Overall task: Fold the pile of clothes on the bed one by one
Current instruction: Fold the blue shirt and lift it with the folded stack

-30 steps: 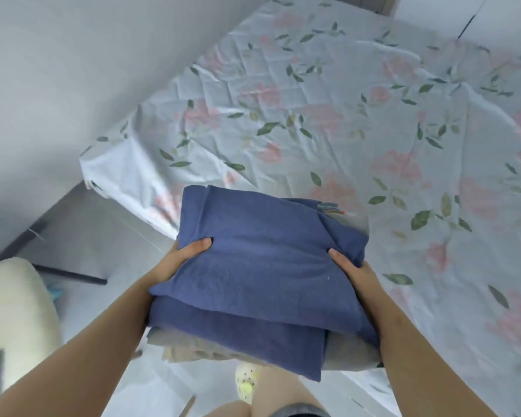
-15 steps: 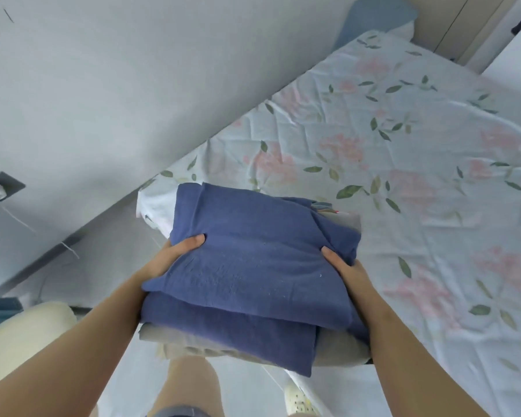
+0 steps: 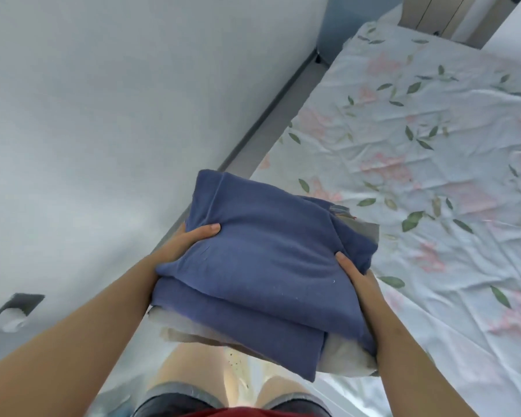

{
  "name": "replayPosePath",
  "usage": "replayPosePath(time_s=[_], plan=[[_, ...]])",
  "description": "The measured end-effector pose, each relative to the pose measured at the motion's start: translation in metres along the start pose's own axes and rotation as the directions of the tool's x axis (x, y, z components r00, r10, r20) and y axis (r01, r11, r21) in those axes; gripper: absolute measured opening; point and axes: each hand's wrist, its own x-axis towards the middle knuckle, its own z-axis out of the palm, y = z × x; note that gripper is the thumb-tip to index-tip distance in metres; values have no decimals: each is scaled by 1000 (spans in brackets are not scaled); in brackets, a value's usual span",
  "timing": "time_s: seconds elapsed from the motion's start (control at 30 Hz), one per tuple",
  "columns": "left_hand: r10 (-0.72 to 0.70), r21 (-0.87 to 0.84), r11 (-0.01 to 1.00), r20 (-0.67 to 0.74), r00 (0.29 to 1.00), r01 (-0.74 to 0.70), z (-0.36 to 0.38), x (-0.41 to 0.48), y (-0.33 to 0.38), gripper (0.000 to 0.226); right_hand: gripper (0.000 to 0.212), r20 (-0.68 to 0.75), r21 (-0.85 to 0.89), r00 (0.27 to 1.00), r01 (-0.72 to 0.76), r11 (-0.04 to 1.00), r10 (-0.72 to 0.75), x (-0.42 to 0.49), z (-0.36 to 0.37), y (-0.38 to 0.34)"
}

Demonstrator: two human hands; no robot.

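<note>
stack of folded clothes (image 3: 262, 266), blue on top, pale layers under, held off the bed at frame centre | left hand (image 3: 187, 245) grips its left edge, thumb on top | right hand (image 3: 358, 275) grips its right edge | floral bed sheet (image 3: 433, 164) at right | white wall (image 3: 103, 100) upper left

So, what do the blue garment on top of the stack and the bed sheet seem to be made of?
Blue garment: soft matte knit, probably cotton; it looks thick and slightly fuzzy, with lint specks.
Bed sheet: thin woven fabric, cotton or polyester, I cannot tell; printed flowers, fine sharp creases.
</note>
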Motion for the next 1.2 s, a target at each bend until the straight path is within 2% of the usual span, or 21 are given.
replayPosePath(time_s=[0.07, 0.13, 0.27, 0.43, 0.53, 0.63, 0.73, 0.83, 1.0, 1.1, 1.2], plan=[[37, 16, 999, 44, 998, -38, -19, 19, 11, 99, 19, -14, 6, 1000, 6, 1000, -6, 13, 23, -5], [46, 39, 998, 80, 996, -50, -35, 40, 24, 96, 19, -46, 11, 999, 10, 1000, -10, 22, 44, -9], [1, 73, 997, 160, 987, -13, -75, 94, 51, 82, 47, -145, 41, 989, -31, 999, 37, 44, 93, -13], [-37, 235, 970, 363, 931, -53, -99, 162, 111, 51, 43, -345, 219, 932, -35, 975, 111, 51, 152, -7], [-121, 366, 929, 457, 881, -62, -93, 188, 142, 66, 34, -461, 341, 878, 39, 939, 131, 49, 176, -2], [-191, 480, 871, 527, 828, -105, -69, 205, 170, 68, 24, -545, 446, 825, 131, 885, 153, 47, 186, 2], [-223, 556, 809, 587, 778, -188, -34, 218, 191, 42, 31, -595, 494, 787, 195, 847, 166, 52, 183, 5], [-252, 595, 757, 648, 719, -270, 2, 232, 209, 30, 19, -649, 523, 737, 254, 814, 187, 64, 180, 3], [-357, 656, 665, 699, 620, -357, 68, 279, 241, 46, 17, -698, 590, 665, 326, 738, 265, 100, 184, -8], [-423, 666, 588, 737, 527, -460, 120, 329, 257, 46, 14, -736, 621, 578, 371, 690, 351, 137, 185, -19], [-485, 634, 522, 771, 413, -571, 184, 375, 269, 49, 12, -748, 659, 484, 459, 596, 454, 181, 188, -32]])
